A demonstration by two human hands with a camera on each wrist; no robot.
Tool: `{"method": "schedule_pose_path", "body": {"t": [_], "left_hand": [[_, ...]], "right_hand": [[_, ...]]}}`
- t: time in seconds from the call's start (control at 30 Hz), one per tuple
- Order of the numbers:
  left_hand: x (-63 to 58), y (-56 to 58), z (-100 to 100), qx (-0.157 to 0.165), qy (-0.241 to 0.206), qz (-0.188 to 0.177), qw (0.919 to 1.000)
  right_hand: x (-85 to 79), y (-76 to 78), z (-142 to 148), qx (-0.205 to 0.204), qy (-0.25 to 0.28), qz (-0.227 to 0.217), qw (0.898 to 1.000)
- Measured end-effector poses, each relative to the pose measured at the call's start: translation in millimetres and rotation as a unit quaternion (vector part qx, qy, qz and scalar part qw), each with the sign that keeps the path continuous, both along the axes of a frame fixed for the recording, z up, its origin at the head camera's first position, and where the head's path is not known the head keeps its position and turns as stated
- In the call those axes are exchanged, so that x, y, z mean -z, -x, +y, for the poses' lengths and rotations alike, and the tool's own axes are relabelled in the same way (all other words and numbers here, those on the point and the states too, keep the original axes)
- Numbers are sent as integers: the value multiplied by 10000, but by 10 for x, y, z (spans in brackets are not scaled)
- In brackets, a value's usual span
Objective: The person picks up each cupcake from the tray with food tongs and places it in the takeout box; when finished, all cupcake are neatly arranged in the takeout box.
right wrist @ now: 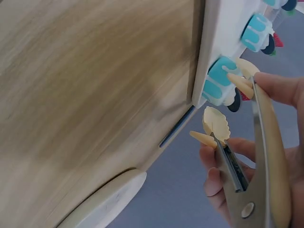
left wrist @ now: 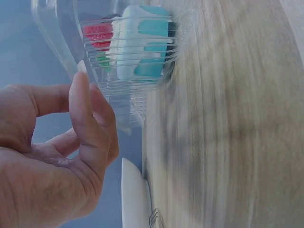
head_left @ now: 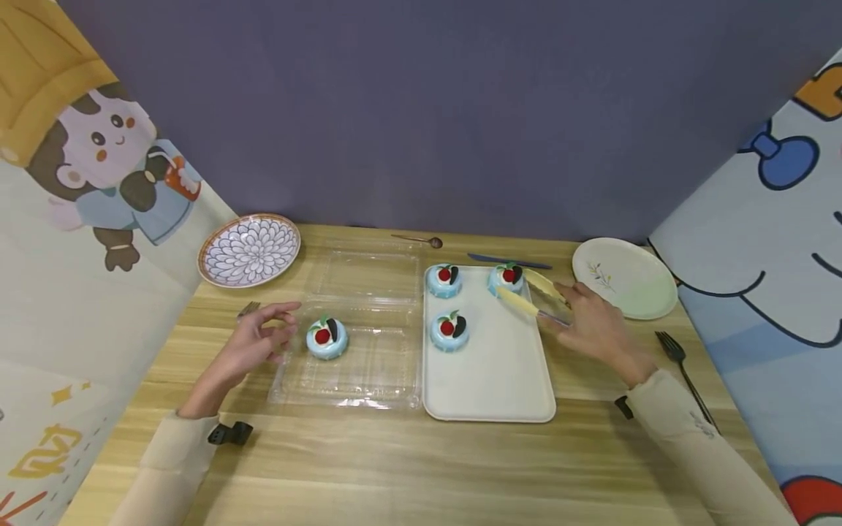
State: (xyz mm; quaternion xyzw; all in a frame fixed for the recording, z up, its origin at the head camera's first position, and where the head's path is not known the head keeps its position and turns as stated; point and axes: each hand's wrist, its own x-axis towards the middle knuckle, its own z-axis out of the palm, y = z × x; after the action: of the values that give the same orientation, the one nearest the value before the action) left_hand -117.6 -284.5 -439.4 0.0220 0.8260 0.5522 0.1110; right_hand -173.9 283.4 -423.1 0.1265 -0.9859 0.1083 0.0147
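Note:
My right hand (head_left: 598, 325) grips a pair of tongs (right wrist: 251, 190) with cream tips. The spread tips stand on either side of a small blue toy cake (head_left: 505, 280) at the tray's far right corner; whether they touch it I cannot tell. Two similar cakes, one far (head_left: 444, 281) and one nearer (head_left: 449, 332), sit along the left side of the white tray (head_left: 490, 380). My left hand (head_left: 253, 340) holds nothing, its fingers loosely bent beside the clear plastic box (head_left: 368, 372). Inside that box's near half is another blue cake (head_left: 327, 338), also in the left wrist view.
A patterned plate (head_left: 248, 250) stands back left, a white oval plate (head_left: 625, 278) back right. Along the back lie a small spoon (head_left: 427, 241) and a dark knife (head_left: 509, 261). One fork (head_left: 680, 361) lies at right; another (head_left: 248, 310) is partly hidden behind my left hand.

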Motion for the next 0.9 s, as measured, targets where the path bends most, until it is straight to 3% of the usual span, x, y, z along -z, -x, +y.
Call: {"method": "schedule_pose_path", "body": {"t": [0.43,0.9], "left_hand": [[15,-5,5,-54,31,-12,10000],[18,0,0,-23,11,30,10000]], "right_hand": [[65,74,-41,-164,-43,137,9998],[88,-240,-135,-312,-135,617,9975]]}}
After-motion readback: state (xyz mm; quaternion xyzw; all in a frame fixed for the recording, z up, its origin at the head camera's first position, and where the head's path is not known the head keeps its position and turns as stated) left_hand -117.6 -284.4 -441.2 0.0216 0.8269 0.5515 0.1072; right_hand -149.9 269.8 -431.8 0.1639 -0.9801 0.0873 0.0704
